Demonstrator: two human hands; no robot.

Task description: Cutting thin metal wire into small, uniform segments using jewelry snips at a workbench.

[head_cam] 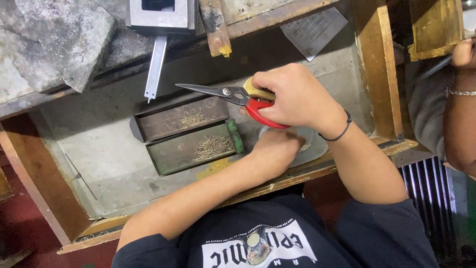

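Observation:
My right hand point(295, 97) grips a pair of snips point(233, 94) with red and yellow handles; the pointed blades are closed and aim left over the trays. Below it, my left hand point(275, 149) rests closed over a clear plastic container point(312, 149), and what it holds is hidden. Two shallow metal trays lie to the left: a dark one point(148, 126) and a green one point(163, 159), each holding a small heap of thin wire pieces.
All sits in a grey-lined wooden drawer point(99, 149). A metal strip point(154, 67) hangs from a device at the back. Another person's arm with a bracelet point(461, 99) is at the right edge.

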